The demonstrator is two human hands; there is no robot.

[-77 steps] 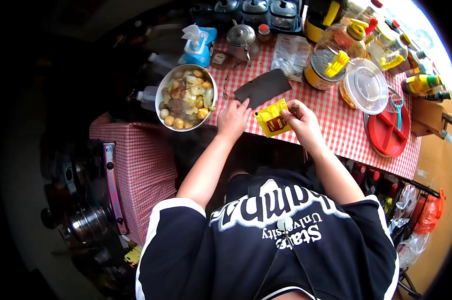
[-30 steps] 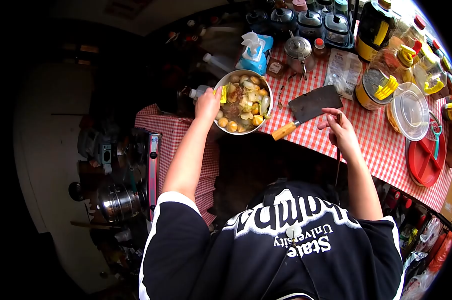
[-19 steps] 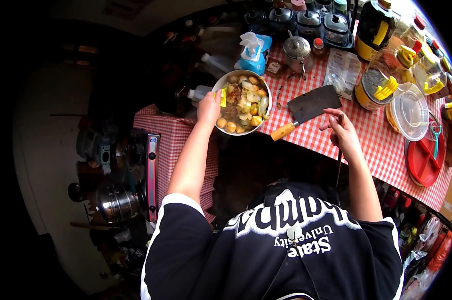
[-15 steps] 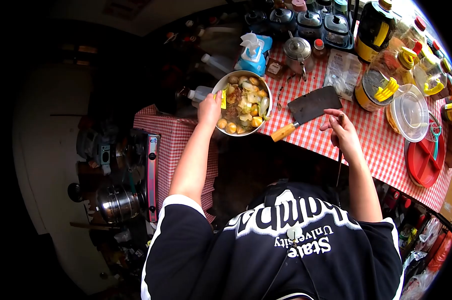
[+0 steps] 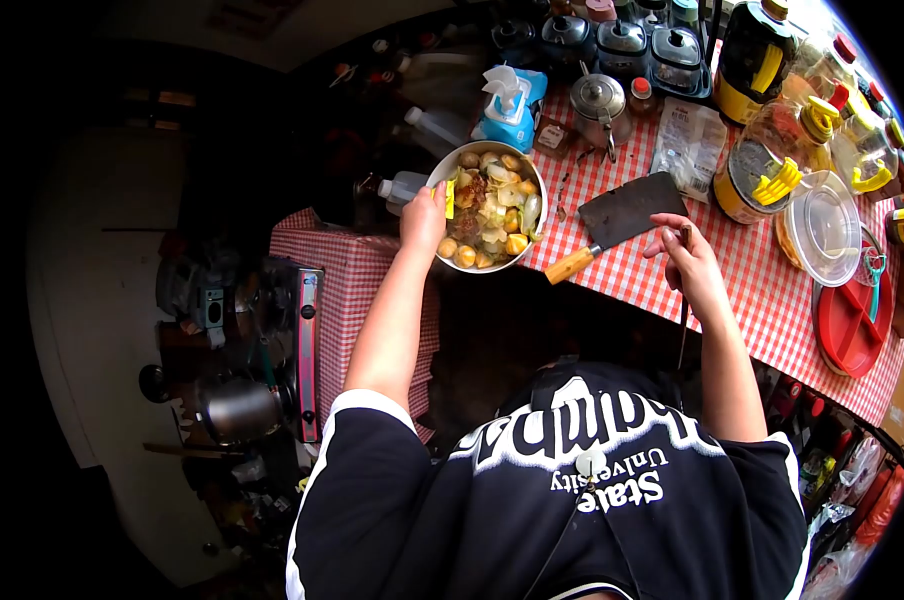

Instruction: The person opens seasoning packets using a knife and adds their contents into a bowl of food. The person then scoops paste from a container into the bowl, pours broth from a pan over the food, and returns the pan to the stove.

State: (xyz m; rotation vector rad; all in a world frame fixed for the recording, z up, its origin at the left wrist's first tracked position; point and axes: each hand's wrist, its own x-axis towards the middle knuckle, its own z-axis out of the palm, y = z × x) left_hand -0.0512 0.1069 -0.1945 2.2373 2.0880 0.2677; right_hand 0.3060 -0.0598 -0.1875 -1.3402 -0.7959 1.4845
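Note:
My left hand (image 5: 425,218) grips the left rim of a white bowl (image 5: 545,185) full of food. Whole round pieces, pale chunks, onion-like slices and some reddish-brown seasoning lie in it. A small yellow piece (image 5: 450,200), perhaps a packet or cloth, sits between my fingers and the rim. My right hand (image 5: 694,265) is closed around thin dark sticks (image 5: 684,335), seemingly chopsticks, pointing down toward my body. Just beyond that hand, a cleaver (image 5: 627,212) with a wooden handle lies on the checked tablecloth.
Behind the bowl stand a blue wipes pack (image 5: 512,125), a metal pot (image 5: 600,105) and lidded jars (image 5: 622,48). Large oil bottles (image 5: 752,165), a clear plastic tub (image 5: 820,225) and a red divided tray (image 5: 852,325) are at right. A gas stove (image 5: 307,350) stands at left.
The whole view has shifted very slightly. Both hands keep their grips, and the bowl stays in nearly the same place.

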